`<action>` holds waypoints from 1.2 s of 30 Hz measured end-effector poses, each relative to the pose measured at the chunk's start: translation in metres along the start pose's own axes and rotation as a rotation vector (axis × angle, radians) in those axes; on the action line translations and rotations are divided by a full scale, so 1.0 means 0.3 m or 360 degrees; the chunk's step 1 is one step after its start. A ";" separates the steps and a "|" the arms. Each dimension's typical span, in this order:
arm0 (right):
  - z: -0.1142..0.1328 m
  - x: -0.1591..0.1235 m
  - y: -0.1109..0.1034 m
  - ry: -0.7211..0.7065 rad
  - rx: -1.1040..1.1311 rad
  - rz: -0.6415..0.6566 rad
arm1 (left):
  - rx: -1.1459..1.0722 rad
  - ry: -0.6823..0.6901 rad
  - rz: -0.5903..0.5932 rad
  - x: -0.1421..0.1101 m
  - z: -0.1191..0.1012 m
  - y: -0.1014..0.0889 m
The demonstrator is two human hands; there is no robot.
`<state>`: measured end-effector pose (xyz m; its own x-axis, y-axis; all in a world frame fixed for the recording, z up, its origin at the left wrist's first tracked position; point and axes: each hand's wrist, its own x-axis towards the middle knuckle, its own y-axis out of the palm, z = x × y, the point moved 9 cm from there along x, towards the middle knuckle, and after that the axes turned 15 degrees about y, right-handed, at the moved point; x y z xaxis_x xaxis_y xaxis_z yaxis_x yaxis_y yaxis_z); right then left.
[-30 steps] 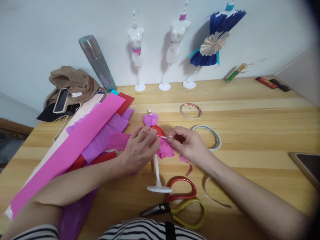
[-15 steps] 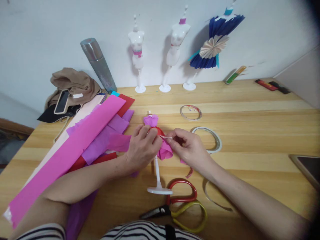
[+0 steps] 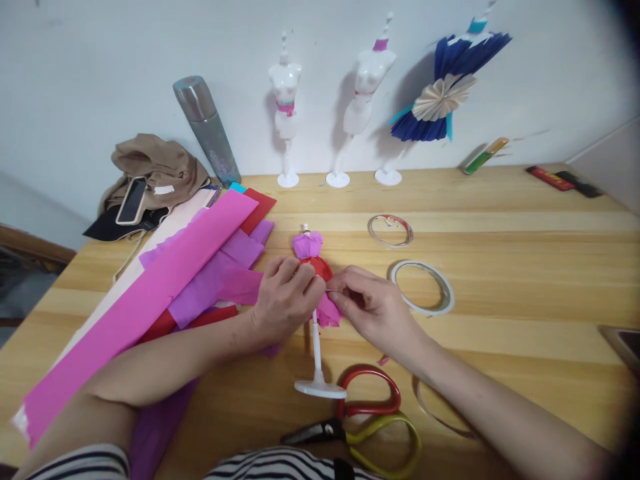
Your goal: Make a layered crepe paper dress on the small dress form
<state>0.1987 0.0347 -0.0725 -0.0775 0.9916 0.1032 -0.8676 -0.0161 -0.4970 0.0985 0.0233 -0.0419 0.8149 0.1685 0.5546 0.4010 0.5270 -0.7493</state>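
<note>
A small white mannequin on a stand (image 3: 317, 360) stands in front of me, wearing a purple paper top (image 3: 307, 243), a red waist piece (image 3: 320, 268) and a pink crepe skirt (image 3: 327, 313). My left hand (image 3: 285, 298) is closed around the mannequin's waist from the left. My right hand (image 3: 367, 305) pinches the pink skirt paper at the waist from the right. The two hands touch at the fingertips.
Pink, purple and red crepe sheets (image 3: 150, 293) lie at left. Scissors (image 3: 360, 417) lie near me. Two tape rings (image 3: 423, 287) (image 3: 391, 229) sit at right. Three mannequins (image 3: 285, 113), one in a blue dress (image 3: 440, 87), a flask (image 3: 207, 130), and a phone (image 3: 131, 200) on cloth stand behind.
My right hand has moved left against the mannequin's waist, and the white strip that stretched between the hands no longer shows. The camera view shifted slightly.
</note>
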 end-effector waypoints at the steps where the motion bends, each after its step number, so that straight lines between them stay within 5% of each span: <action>1: 0.002 -0.001 0.003 -0.0004 0.0005 0.0007 | -0.0001 0.0000 -0.0001 -0.001 0.001 0.000; 11: -0.003 0.002 0.012 0.0031 0.0127 0.0080 | 0.0033 0.0065 -0.0157 0.005 -0.008 -0.022; 24: -0.031 0.020 -0.011 0.0147 0.0178 0.0082 | -0.0044 0.0008 -0.0084 -0.063 0.012 -0.080; 36: -0.053 0.015 -0.003 0.0164 -0.0008 -0.0050 | 0.0029 0.0014 -0.0008 -0.040 0.004 -0.020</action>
<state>0.2069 0.0411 -0.0852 0.0012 0.9996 0.0296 -0.8663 0.0158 -0.4992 0.0859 0.0191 -0.0437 0.8167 0.1586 0.5549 0.3973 0.5428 -0.7399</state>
